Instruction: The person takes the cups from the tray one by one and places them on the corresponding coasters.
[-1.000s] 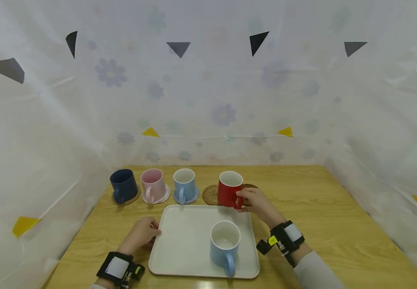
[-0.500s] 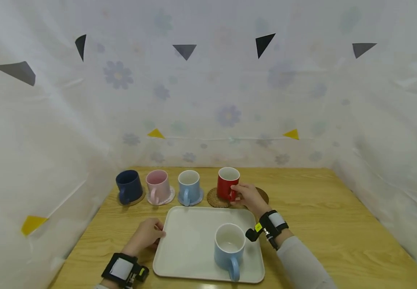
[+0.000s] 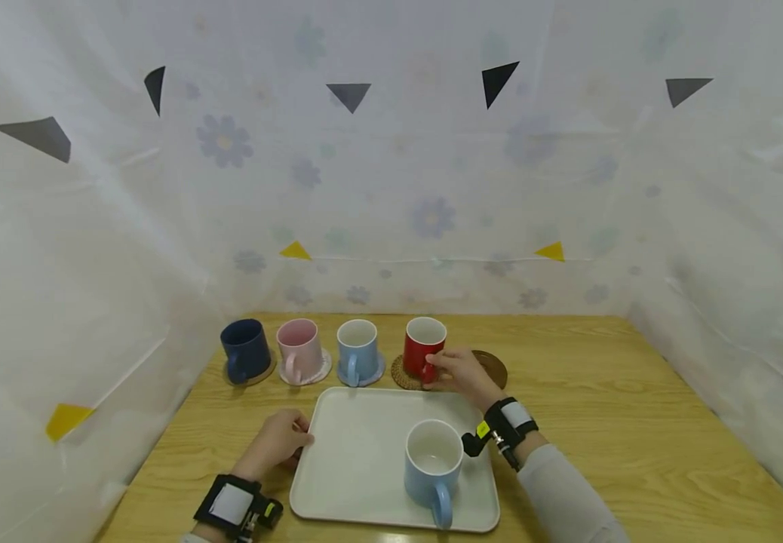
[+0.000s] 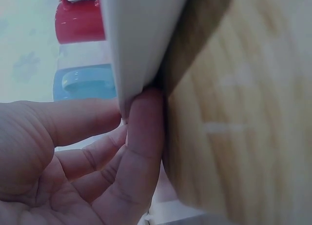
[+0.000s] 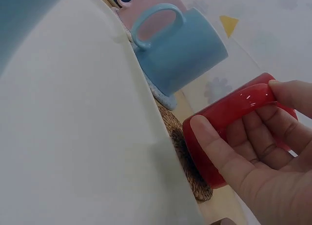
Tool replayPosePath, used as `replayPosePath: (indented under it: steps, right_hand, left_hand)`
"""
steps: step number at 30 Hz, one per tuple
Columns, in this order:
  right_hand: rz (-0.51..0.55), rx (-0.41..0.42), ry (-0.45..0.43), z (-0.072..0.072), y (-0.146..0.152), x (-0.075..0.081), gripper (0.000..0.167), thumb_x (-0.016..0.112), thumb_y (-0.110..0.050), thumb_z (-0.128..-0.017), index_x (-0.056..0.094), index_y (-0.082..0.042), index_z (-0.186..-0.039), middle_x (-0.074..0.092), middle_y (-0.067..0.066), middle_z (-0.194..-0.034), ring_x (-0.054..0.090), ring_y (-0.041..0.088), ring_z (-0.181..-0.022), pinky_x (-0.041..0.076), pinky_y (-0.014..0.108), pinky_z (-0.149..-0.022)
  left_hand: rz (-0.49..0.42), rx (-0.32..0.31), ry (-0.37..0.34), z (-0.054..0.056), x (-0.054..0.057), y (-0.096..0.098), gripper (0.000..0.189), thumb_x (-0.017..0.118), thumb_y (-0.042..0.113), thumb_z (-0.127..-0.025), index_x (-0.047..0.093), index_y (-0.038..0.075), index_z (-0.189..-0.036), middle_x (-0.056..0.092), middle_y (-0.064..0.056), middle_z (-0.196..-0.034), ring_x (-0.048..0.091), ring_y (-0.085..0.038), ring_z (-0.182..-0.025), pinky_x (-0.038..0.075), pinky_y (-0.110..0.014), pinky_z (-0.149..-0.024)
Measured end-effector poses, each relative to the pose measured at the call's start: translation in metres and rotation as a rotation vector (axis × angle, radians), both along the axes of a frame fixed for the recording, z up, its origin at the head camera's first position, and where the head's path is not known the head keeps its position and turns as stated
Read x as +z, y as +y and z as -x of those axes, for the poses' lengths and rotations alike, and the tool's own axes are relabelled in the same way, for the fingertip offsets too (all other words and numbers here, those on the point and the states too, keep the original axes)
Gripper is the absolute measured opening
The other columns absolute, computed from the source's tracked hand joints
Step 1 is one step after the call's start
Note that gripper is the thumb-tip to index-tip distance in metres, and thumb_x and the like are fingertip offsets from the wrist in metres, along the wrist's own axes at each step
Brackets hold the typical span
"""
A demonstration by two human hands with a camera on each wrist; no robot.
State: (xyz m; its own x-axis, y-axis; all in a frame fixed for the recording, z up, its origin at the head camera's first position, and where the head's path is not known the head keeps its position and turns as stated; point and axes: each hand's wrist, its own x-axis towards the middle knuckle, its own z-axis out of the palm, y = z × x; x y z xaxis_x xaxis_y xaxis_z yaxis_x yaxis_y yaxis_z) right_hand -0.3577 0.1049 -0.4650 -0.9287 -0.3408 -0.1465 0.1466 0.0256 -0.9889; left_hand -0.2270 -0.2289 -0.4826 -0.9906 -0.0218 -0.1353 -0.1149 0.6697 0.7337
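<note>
My right hand [image 3: 461, 373] holds a red mug [image 3: 423, 345] with a white inside by its handle. In the right wrist view the red mug's base is right at a woven brown coaster [image 5: 197, 181]. My left hand [image 3: 276, 439] pinches the left edge of a cream tray [image 3: 351, 452], thumb and fingers on either side of the rim [image 4: 139, 44] in the left wrist view. On the tray's right side stands a light blue mug [image 3: 425, 479], handle toward the front.
Behind the tray, a navy mug [image 3: 246, 351], a pink mug [image 3: 302, 353] and a second light blue mug [image 3: 359, 348] stand in a row on coasters. A dark brown coaster [image 3: 493, 368] lies right of the right hand. White sheeting [image 3: 391, 188] surrounds the wooden table [image 3: 602, 422].
My right hand has brought the red mug left and back, over the woven coaster, then lower onto it. The left hand stays at the tray's edge. The head view has shifted slightly.
</note>
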Motion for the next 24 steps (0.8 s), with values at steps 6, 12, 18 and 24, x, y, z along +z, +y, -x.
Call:
replayPosePath:
  steps: [6,12,18,24]
  right_hand:
    - [-0.013,0.019,0.016,-0.001,-0.001,-0.006,0.025,0.064,-0.021,-0.095,0.065,0.004,-0.094,0.061,0.006,-0.097,0.060,0.027,-0.100,0.057,0.048,-0.089]
    - [0.009,0.040,0.012,-0.003,-0.003,-0.010,0.023,0.065,-0.022,-0.094,0.066,0.002,-0.094,0.060,0.006,-0.099,0.056,0.026,-0.104,0.057,0.046,-0.088]
    - [-0.061,0.093,0.059,-0.004,-0.001,-0.009,0.033,0.063,-0.029,-0.095,0.065,0.003,-0.104,0.060,0.008,-0.107,0.057,0.026,-0.107,0.056,0.045,-0.092]
    - [-0.190,0.127,0.128,-0.006,0.014,0.001,0.043,0.056,-0.032,-0.099,0.062,0.004,-0.122,0.065,0.019,-0.120,0.060,0.036,-0.115,0.049,0.051,-0.101]
  left_hand:
    - [0.002,0.007,-0.009,-0.001,0.001,0.000,0.007,0.067,0.000,-0.086,0.061,-0.002,-0.090,0.062,-0.008,-0.075,0.062,-0.016,-0.057,0.053,-0.029,-0.049]
    - [0.000,0.004,-0.019,0.000,0.000,0.000,0.007,0.066,0.001,-0.087,0.061,-0.002,-0.091,0.062,-0.008,-0.075,0.062,-0.016,-0.058,0.053,-0.029,-0.051]
    - [0.005,0.006,-0.034,0.001,-0.002,-0.001,0.008,0.066,0.001,-0.087,0.061,-0.002,-0.092,0.062,-0.008,-0.076,0.062,-0.016,-0.059,0.054,-0.029,-0.051]
    - [0.013,0.008,-0.021,0.003,-0.003,-0.002,0.008,0.066,0.001,-0.087,0.061,-0.002,-0.092,0.062,-0.008,-0.076,0.062,-0.016,-0.059,0.054,-0.029,-0.050]
